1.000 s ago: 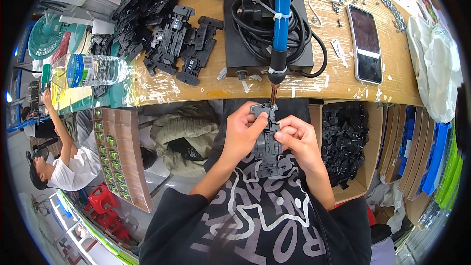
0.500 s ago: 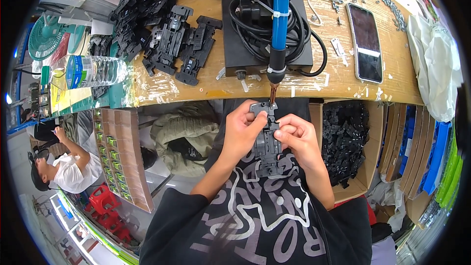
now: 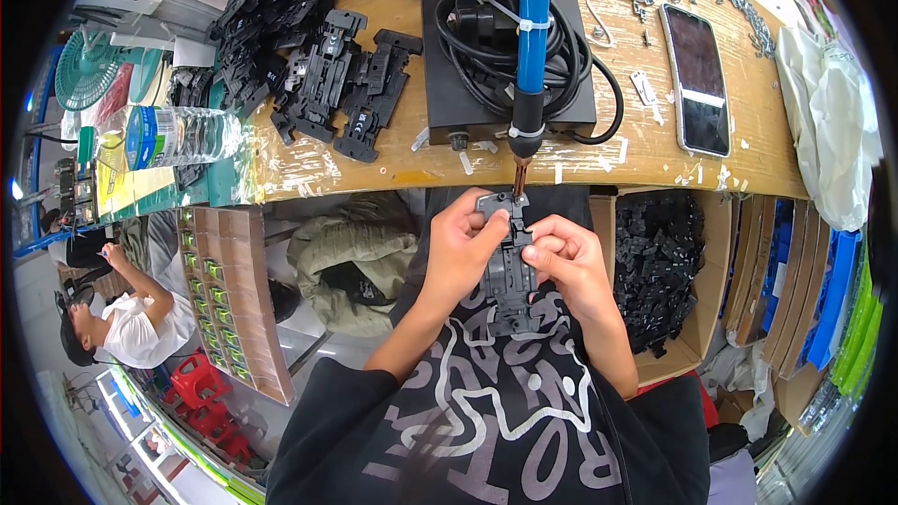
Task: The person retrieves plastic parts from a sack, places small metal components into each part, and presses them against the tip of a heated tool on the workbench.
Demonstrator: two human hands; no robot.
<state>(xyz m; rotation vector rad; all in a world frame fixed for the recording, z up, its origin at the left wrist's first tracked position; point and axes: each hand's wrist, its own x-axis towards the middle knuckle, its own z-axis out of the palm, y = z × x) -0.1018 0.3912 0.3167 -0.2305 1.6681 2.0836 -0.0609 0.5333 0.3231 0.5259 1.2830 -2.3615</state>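
Observation:
A long black moulded plastic part (image 3: 510,285) stands lengthwise in front of my chest, just off the table's front edge. My left hand (image 3: 468,241) is closed round its upper left side, the thumb lying across its face. On the right edge, my right hand (image 3: 569,260) pinches with thumb and curled fingers; whether a smaller piece sits between those fingertips is hidden. A blue and black pen-shaped tool (image 3: 533,47) points down at the part. Its copper-coloured tip (image 3: 520,178) is at the part's top end; I cannot tell whether they touch.
Behind the tool stands a black box (image 3: 449,84) with coiled cable. Black plastic parts (image 3: 281,47) are heaped at left near a water bottle (image 3: 192,137). A phone (image 3: 697,84) and small metal pieces lie right. A carton (image 3: 687,337) holds black pieces. Another person (image 3: 140,318) sits far left.
Both hands and the black part hold nearly the same position under the tool's tip. I see no clear movement of anything else on the table.

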